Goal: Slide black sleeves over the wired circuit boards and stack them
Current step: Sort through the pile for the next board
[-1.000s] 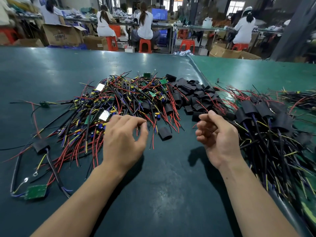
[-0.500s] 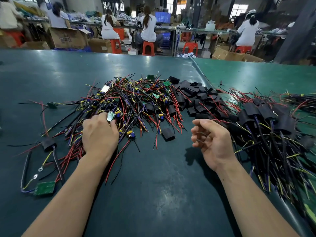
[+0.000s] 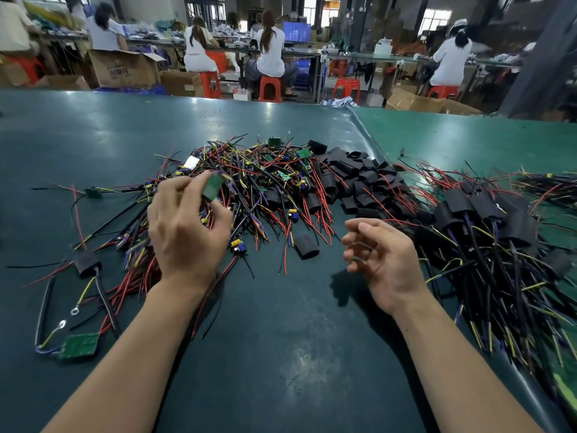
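Note:
A tangled pile of wired circuit boards [image 3: 249, 189] with red, black and yellow leads covers the middle of the green table. My left hand [image 3: 187, 232] is raised over its left part and pinches one small green board [image 3: 213, 186] between fingers and thumb, its wires trailing down. Behind the pile to the right lies a heap of loose black sleeves [image 3: 359, 179]; a single sleeve [image 3: 307, 246] lies apart near the front. My right hand [image 3: 381, 257] hovers palm-left with loosely curled fingers, holding nothing. Sleeved boards [image 3: 487, 214] are stacked at the right.
A sleeved board [image 3: 86, 263] and a bare green board [image 3: 79, 345] with ring-terminal wires lie at the near left. The table's mat seam [image 3: 365, 135] runs back between two surfaces. People sit at benches on orange stools in the background.
My left hand has lifted out of the pile with a green board pinched in its fingers. My right hand has barely shifted and stays empty.

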`<state>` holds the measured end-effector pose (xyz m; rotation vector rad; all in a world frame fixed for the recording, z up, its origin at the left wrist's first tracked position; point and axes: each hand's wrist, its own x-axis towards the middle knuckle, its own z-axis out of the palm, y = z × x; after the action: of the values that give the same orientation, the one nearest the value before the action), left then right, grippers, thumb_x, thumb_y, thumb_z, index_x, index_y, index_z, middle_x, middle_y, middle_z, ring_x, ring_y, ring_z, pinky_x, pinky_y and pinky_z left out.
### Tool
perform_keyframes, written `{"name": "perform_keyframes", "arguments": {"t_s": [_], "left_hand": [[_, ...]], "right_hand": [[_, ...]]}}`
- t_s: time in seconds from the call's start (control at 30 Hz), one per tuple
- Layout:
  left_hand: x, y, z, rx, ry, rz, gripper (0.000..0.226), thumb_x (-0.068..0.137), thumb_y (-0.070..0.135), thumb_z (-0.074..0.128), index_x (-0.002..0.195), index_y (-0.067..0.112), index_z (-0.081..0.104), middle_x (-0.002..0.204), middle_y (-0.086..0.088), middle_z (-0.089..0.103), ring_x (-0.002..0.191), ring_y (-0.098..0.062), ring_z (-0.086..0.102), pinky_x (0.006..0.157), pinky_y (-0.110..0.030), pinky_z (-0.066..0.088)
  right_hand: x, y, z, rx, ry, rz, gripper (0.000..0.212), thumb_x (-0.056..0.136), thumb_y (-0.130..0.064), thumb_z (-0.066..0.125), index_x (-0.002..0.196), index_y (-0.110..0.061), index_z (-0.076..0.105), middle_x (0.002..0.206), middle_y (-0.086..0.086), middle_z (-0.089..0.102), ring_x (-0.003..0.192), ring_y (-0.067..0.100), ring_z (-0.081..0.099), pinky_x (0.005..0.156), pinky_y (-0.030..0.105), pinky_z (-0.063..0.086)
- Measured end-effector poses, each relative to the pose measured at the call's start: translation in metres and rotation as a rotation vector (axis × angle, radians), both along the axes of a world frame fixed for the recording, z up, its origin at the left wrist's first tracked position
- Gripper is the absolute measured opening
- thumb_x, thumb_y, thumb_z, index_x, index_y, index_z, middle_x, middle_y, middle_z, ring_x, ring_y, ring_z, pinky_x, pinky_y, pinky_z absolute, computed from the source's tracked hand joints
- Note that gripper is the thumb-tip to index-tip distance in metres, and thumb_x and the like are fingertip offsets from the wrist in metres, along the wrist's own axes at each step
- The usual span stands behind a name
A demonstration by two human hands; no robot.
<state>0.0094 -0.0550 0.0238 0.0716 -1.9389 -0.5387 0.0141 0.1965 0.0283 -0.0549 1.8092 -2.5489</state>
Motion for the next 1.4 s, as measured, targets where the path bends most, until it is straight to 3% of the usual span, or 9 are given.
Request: {"name": "perform_keyframes", "arguments": {"t_s": [0.2, 0.3, 0.57, 0.7, 0.83, 1.0, 1.1, 1.2, 1.4], "left_hand": [[0.020, 0.050, -0.002, -0.312, 0.042, -0.599, 0.024, 0.095, 0.007, 0.055, 0.111, 0.005, 0.073, 0.104, -0.015, 0.064, 0.088, -0.030, 0.063, 0.075, -0.043, 0.052], [0.022, 0.065, -0.004, -0.361, -0.048, -0.773, 0.023, 0.097, 0.007, 0.055, 0.109, -0.003, 0.071, 0.112, -0.017, 0.067, 0.097, -0.030, 0.065, 0.083, -0.039, 0.053], [0.017, 0.058, -0.010, -0.312, -0.220, -0.734, 0.009, 0.080, 0.007, 0.073, 0.087, 0.004, 0.069, 0.109, -0.013, 0.058, 0.089, -0.024, 0.060, 0.079, -0.034, 0.051], [0.012, 0.057, -0.016, -0.352, -0.431, -0.654, 0.028, 0.086, 0.020, 0.069, 0.112, 0.011, 0.068, 0.135, -0.012, 0.052, 0.115, -0.027, 0.055, 0.098, -0.039, 0.044], [0.003, 0.054, -0.024, -0.429, -0.706, -0.658, 0.049, 0.097, 0.022, 0.048, 0.146, 0.023, 0.044, 0.156, 0.007, 0.035, 0.144, -0.015, 0.029, 0.114, -0.035, 0.027], [0.011, 0.048, -0.020, -0.431, -0.570, -0.622, 0.024, 0.092, 0.032, 0.060, 0.114, 0.028, 0.070, 0.111, 0.009, 0.064, 0.102, -0.019, 0.051, 0.088, -0.038, 0.042], [0.009, 0.044, -0.019, -0.426, -0.557, -0.667, 0.014, 0.088, 0.030, 0.067, 0.094, 0.019, 0.074, 0.113, 0.005, 0.067, 0.109, -0.020, 0.055, 0.092, -0.039, 0.043], [0.008, 0.048, -0.017, -0.352, -0.634, -0.759, 0.008, 0.087, 0.020, 0.069, 0.090, 0.013, 0.070, 0.127, 0.001, 0.064, 0.124, -0.015, 0.053, 0.102, -0.035, 0.040], [0.010, 0.046, -0.010, -0.437, -0.529, -0.708, 0.014, 0.081, 0.031, 0.074, 0.090, 0.020, 0.069, 0.088, 0.007, 0.071, 0.086, -0.018, 0.063, 0.080, -0.037, 0.044]], "right_hand": [[0.003, -0.020, -0.004, 0.006, -0.059, 0.369, 0.035, 0.088, -0.031, 0.064, 0.116, -0.011, 0.065, 0.092, 0.011, 0.069, 0.061, 0.021, 0.066, 0.045, 0.026, 0.051], [0.004, -0.024, -0.004, -0.082, 0.016, 0.311, 0.030, 0.087, -0.029, 0.064, 0.112, -0.012, 0.066, 0.091, 0.010, 0.070, 0.064, 0.021, 0.067, 0.045, 0.027, 0.053], [-0.004, -0.010, -0.001, 0.128, 0.331, -0.438, 0.011, 0.092, -0.005, 0.064, 0.100, -0.012, 0.063, 0.089, 0.016, 0.070, 0.064, 0.021, 0.070, 0.057, 0.028, 0.059], [-0.008, 0.000, 0.002, -0.085, 0.298, -0.653, 0.013, 0.099, -0.003, 0.054, 0.100, -0.017, 0.056, 0.095, 0.011, 0.067, 0.068, 0.019, 0.068, 0.063, 0.027, 0.058], [-0.012, 0.004, -0.001, -0.183, 0.202, -0.581, 0.017, 0.100, 0.003, 0.047, 0.108, -0.011, 0.053, 0.096, 0.012, 0.062, 0.069, 0.017, 0.071, 0.067, 0.025, 0.059], [-0.012, -0.003, -0.005, -0.173, 0.205, -0.407, 0.027, 0.099, 0.002, 0.050, 0.120, -0.014, 0.044, 0.080, 0.010, 0.071, 0.063, 0.024, 0.070, 0.063, 0.029, 0.059], [-0.012, -0.003, -0.007, -0.091, 0.182, -0.317, 0.019, 0.094, 0.006, 0.057, 0.106, -0.008, 0.060, 0.082, 0.007, 0.067, 0.065, 0.020, 0.069, 0.065, 0.026, 0.057], [-0.011, -0.005, -0.009, -0.023, 0.179, -0.290, 0.020, 0.087, 0.010, 0.064, 0.099, -0.005, 0.067, 0.077, 0.002, 0.068, 0.069, 0.018, 0.067, 0.071, 0.026, 0.057], [-0.009, -0.003, -0.005, -0.084, 0.119, -0.288, 0.017, 0.087, 0.009, 0.065, 0.100, -0.001, 0.065, 0.082, 0.013, 0.073, 0.080, 0.027, 0.073, 0.066, 0.024, 0.056]]}}
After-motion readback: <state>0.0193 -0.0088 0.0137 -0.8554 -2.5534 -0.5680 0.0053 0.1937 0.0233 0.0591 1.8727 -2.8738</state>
